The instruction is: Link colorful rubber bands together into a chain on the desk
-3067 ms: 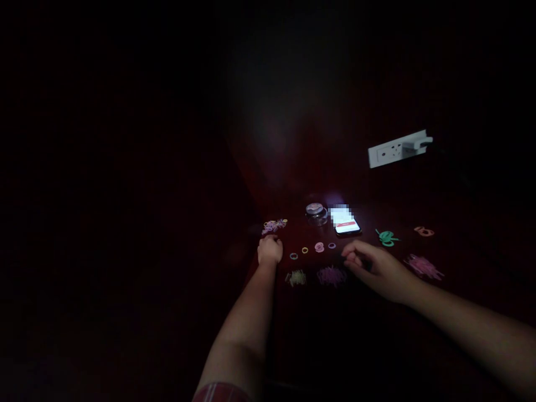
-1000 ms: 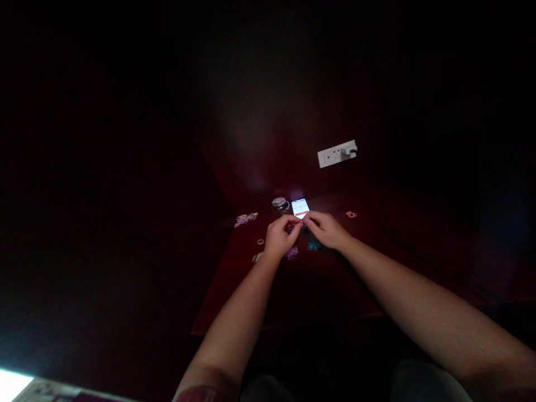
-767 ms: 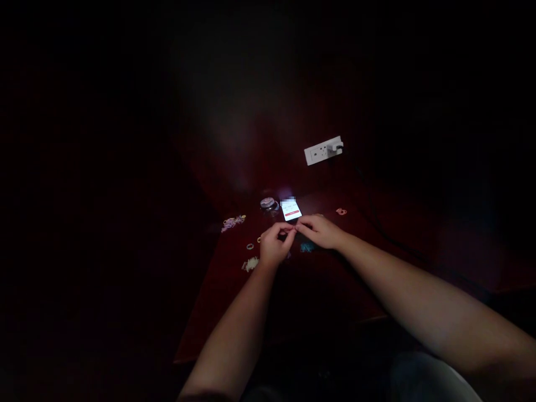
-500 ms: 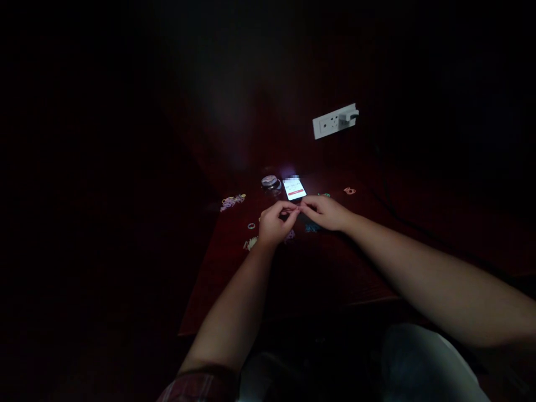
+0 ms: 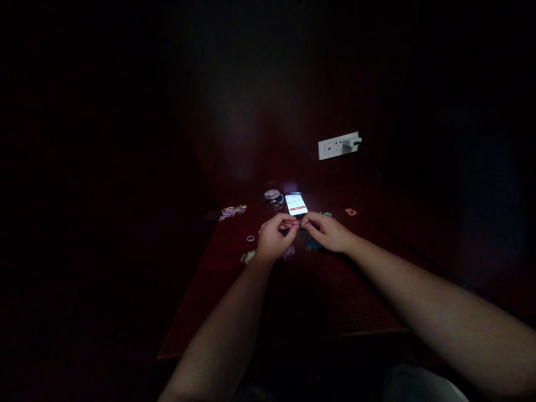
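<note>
The scene is very dark. My left hand [image 5: 273,239] and my right hand [image 5: 325,231] meet fingertip to fingertip over a dark red table [image 5: 301,301], both pinched on something tiny that I cannot make out. Small heaps of coloured rubber bands lie around them: a pale heap [image 5: 248,256] left of my left wrist, a purple heap [image 5: 288,253] under the hands, a teal heap [image 5: 312,245] under my right hand. A single small ring [image 5: 250,238] lies to the left.
A lit phone [image 5: 296,204] lies just beyond the hands, with a small glass jar [image 5: 272,196] at its left. More bands lie at the far left [image 5: 233,211] and an orange one at the right [image 5: 350,211]. A white wall socket [image 5: 338,147] holds a charger.
Three seconds ago my hands were apart, the left fisted by the bands and the right reaching low. They have since come together in a pinch and stay so; the view shifts slightly.
</note>
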Action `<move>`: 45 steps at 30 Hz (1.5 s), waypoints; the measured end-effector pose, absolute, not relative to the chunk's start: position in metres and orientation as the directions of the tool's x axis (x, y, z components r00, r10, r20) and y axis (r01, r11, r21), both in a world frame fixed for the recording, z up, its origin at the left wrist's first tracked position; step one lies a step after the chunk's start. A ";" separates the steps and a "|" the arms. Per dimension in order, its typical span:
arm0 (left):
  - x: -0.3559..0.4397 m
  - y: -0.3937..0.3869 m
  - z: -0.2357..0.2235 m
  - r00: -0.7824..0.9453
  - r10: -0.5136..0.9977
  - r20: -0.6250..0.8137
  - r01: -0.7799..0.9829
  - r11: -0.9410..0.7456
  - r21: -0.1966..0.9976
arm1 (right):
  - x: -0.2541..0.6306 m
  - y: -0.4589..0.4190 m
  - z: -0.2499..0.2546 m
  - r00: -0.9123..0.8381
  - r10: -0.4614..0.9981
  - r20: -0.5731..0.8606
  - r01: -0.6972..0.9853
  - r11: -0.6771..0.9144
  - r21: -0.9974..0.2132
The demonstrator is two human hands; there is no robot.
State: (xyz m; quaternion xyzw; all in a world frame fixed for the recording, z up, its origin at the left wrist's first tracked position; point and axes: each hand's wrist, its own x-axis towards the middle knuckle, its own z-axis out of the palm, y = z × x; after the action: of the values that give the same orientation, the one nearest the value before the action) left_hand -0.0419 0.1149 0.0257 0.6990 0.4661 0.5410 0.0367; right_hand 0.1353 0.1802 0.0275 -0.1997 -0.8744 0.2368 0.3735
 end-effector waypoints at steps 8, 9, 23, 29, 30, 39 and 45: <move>-0.041 0.118 0.021 -0.098 0.698 0.709 0.540 -0.561 0.627 | 0.137 0.178 0.026 -0.649 0.546 0.530 0.160 0.779 -0.606; -0.041 0.118 0.020 -0.099 0.701 0.706 0.537 -0.560 0.631 | 0.136 0.178 0.025 -0.646 0.549 0.531 0.149 0.773 -0.617; -0.041 0.117 0.021 -0.084 0.706 0.703 0.524 -0.569 0.634 | 0.133 0.183 0.020 -0.594 0.560 0.577 0.131 0.775 -0.618; -0.040 0.118 0.020 -0.094 0.709 0.699 0.504 -0.572 0.647 | 0.132 0.183 0.019 -0.599 0.559 0.573 0.098 0.762 -0.640; -0.040 0.118 0.019 -0.094 0.710 0.698 0.505 -0.570 0.648 | 0.132 0.182 0.019 -0.597 0.558 0.576 0.090 0.760 -0.644; -0.040 0.119 0.019 -0.076 0.726 0.684 0.494 -0.568 0.658 | 0.132 0.185 0.018 -0.606 0.554 0.570 0.086 0.759 -0.646; -0.042 0.121 0.017 -0.100 0.714 0.693 0.501 -0.565 0.655 | 0.132 0.182 0.021 -0.593 0.566 0.572 0.096 0.756 -0.648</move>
State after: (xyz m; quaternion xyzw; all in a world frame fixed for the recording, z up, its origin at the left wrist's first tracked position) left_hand -0.0422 0.1215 0.0172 0.6647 0.4572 0.5839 0.0910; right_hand 0.1323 0.1825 0.0211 -0.1961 -0.8443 0.2894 0.4062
